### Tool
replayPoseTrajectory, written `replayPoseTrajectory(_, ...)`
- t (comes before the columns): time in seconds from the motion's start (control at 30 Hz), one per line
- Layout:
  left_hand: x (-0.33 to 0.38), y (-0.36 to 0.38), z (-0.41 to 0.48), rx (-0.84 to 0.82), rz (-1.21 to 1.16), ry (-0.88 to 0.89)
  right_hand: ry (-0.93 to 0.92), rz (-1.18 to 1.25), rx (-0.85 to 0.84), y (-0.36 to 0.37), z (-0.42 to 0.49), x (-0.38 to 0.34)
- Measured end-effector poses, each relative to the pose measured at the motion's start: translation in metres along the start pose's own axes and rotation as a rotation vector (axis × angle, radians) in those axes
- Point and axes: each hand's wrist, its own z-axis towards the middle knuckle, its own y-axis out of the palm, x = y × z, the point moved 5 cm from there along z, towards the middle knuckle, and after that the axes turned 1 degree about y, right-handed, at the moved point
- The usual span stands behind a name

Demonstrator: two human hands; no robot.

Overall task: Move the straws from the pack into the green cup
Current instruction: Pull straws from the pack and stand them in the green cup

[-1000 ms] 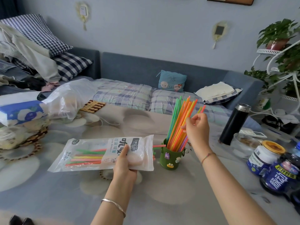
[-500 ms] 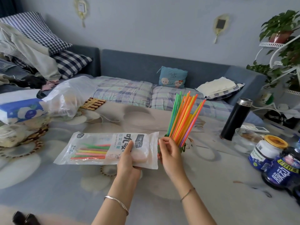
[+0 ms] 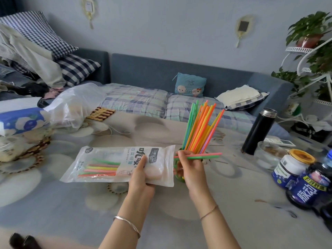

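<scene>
My left hand (image 3: 142, 174) grips the clear plastic straw pack (image 3: 107, 163) near its open right end, holding it flat above the table. Several coloured straws still lie inside its left half. My right hand (image 3: 190, 167) pinches a pink and a green straw (image 3: 206, 155), which stick out sideways to the right from the pack's mouth. The green cup (image 3: 179, 177) stands right behind that hand and is mostly hidden by it. A bunch of orange, green and yellow straws (image 3: 198, 130) leans out of the cup.
A black flask (image 3: 258, 131), a glass bowl (image 3: 267, 155) and several jars (image 3: 294, 169) stand on the table at the right. A tissue pack (image 3: 21, 121) and a plastic bag (image 3: 75, 105) lie at the left. A sofa (image 3: 161, 74) runs behind the table.
My right hand came down from the straws standing in the cup to the pack's mouth and has drawn two straws partly out to the right. The left hand kept holding the pack.
</scene>
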Motion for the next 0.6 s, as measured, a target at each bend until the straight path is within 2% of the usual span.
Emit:
replayPoseTrajectory(0.07, -0.002, 0.000, -0.001, 0.007, -0.006, -0.012, -0.049, -0.039, -0.004, 0.001, 0.003, -0.004)
replayPoseTrajectory(0.13, 0.001, -0.002, 0.000, 0.021, -0.009, -0.011, -0.108, -0.031, 0.072, -0.013, 0.011, -0.019)
replayPoseTrajectory(0.23, 0.007, -0.005, 0.005, 0.034, -0.043, 0.012, -0.189, 0.107, 0.217, -0.048, 0.030, -0.050)
replayPoseTrajectory(0.3, 0.012, -0.006, 0.007, 0.032, -0.050, 0.032, -0.241, 0.107, 0.245, -0.065, 0.042, -0.068)
replayPoseTrajectory(0.47, 0.015, -0.008, 0.010, 0.029, -0.061, 0.045, -0.352, -0.276, 0.233, -0.075, 0.069, -0.095)
replayPoseTrajectory(0.6, 0.015, -0.006, 0.009, 0.024, -0.073, 0.047, -0.446, -0.642, 0.151, -0.061, 0.078, -0.101)
